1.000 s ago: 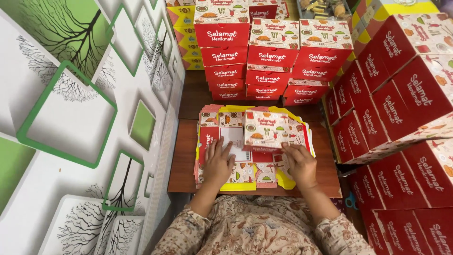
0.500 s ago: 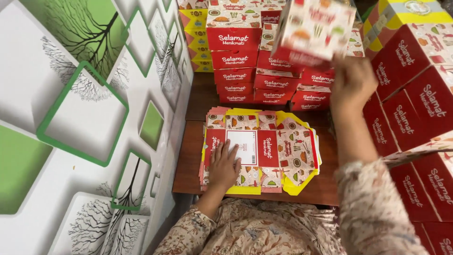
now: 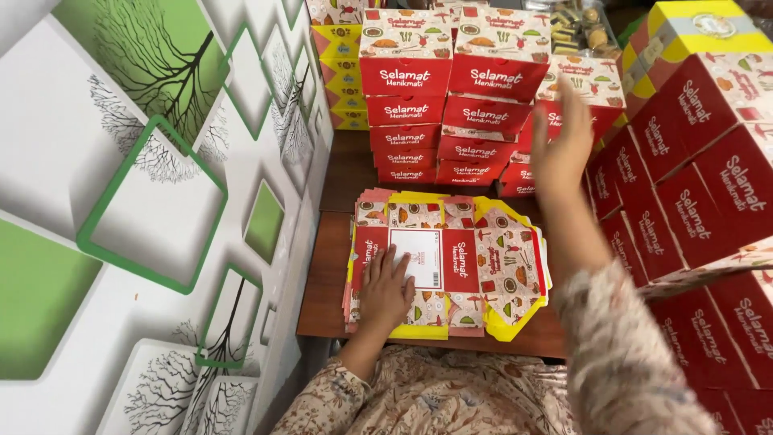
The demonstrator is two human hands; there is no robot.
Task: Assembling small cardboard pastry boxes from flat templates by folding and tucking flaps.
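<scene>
A pile of flat, unfolded red and yellow cardboard boxes [image 3: 467,258] lies on a small brown wooden table [image 3: 322,298]. My left hand [image 3: 385,290] rests flat on the pile's left side, fingers spread. Raised in the air, my right hand [image 3: 561,145] is empty with its fingers apart, in front of the stacked folded red boxes [image 3: 451,105] at the back. A patterned sleeve covers my right forearm.
Folded red boxes are stacked at the back and in a tall wall on the right [image 3: 692,201]. Yellow boxes [image 3: 338,72] stand at the back left, and one yellow-lidded box [image 3: 700,24] tops the right stack. A white wall panel with green squares [image 3: 161,201] bounds the left side.
One second ago both hands held a folded box over the pile. My right hand lifted it up to the back stacks and now hangs empty; my left hand stayed on the pile.
</scene>
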